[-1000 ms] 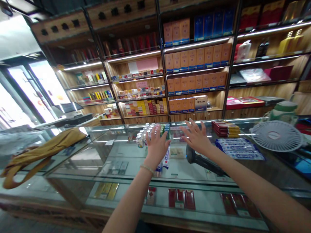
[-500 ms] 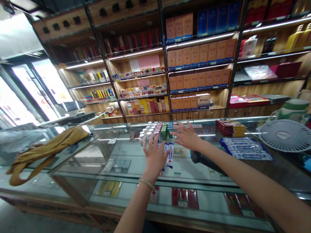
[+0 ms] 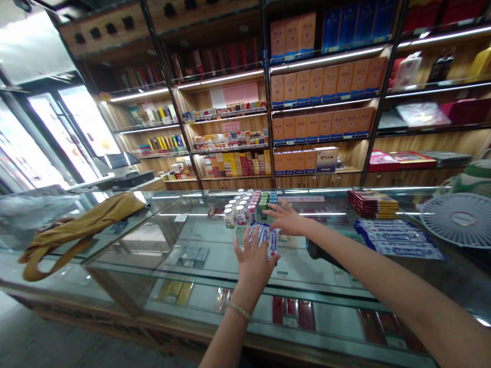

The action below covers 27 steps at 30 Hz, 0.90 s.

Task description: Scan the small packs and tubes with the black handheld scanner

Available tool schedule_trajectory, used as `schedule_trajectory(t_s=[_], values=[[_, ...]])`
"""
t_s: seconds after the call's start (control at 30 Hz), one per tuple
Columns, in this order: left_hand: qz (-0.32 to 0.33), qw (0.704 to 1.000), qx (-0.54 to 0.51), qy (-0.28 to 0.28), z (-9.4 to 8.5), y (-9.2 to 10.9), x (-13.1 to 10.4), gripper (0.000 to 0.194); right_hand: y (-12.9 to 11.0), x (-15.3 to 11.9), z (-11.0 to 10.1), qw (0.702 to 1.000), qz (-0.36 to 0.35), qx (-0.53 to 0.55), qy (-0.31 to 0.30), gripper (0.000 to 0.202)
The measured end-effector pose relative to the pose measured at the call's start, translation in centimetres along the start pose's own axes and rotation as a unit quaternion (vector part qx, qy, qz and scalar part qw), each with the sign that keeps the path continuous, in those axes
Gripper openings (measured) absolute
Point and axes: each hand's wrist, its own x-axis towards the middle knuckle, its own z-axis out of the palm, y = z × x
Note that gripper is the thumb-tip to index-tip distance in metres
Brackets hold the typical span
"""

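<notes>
On the glass counter stand close rows of small bottles (image 3: 241,215) with white caps, with pink, green and blue ones toward the right. In front of them lie blue-and-white packets (image 3: 273,239), partly covered by my left hand (image 3: 253,263). That hand has its fingers spread over the packets' near and left side; whether the fingertips touch them I cannot tell. My right hand (image 3: 288,220), also with fingers apart, is beside the green and blue bottles and over the packets' far right end. Neither hand visibly holds anything.
To the right are a stack of red-and-yellow packs (image 3: 372,204), a row of blue-and-white packets (image 3: 399,238) and a white round fan (image 3: 462,220). A dark handheld device (image 3: 315,250) lies under my right forearm. A mustard cloth bag (image 3: 82,225) rests on the left counter.
My left hand has drawn back from the bottles, down and slightly right, to the packets. My right hand has lowered slightly. The camera view has shifted a little.
</notes>
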Motion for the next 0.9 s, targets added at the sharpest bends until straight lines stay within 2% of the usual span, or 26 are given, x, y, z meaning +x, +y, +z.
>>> schedule_trajectory(t_s=[0.13,0.33,0.63,0.77,0.9], values=[[0.003,1.000,0.000,-0.003,-0.2,0.2,0.0,0.034,0.1,0.0,0.4,1.000,0.002,0.005,-0.023,0.031],[0.013,1.000,0.005,-0.009,-0.1,0.2,0.5,0.034,0.8,-0.7,-0.2,0.998,0.012,0.006,-0.058,0.022],[0.021,0.999,0.006,-0.032,0.0,0.3,1.2,0.016,1.9,-0.8,-0.7,0.993,0.040,0.037,-0.109,0.030],[0.017,0.999,0.001,-0.029,-0.1,0.5,1.4,0.017,1.8,-0.8,-0.6,0.993,0.040,0.044,-0.107,0.034],[0.012,1.000,0.004,-0.027,-0.2,0.6,1.6,0.014,1.7,-1.3,-1.3,0.993,0.044,0.034,-0.104,0.023]])
